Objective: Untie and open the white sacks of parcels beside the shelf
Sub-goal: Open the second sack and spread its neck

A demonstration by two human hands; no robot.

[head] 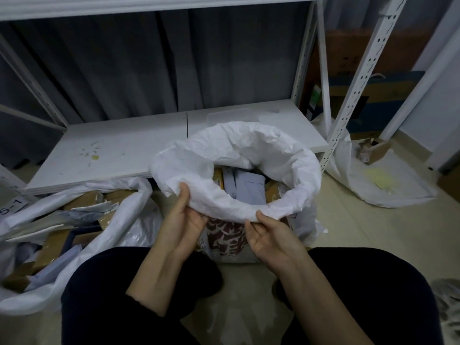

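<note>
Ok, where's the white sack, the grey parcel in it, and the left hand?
white sack [249, 140]: head view, on its rolled far rim.
grey parcel [249, 186]: head view, on its flat top.
left hand [183, 215]: head view, on the palm by the near rim.

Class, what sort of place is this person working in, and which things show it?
Probably a parcel storeroom or sorting room: an open white sack holds parcels, a second opened sack of boxes lies beside it, and a white metal shelf stands behind them.
</note>
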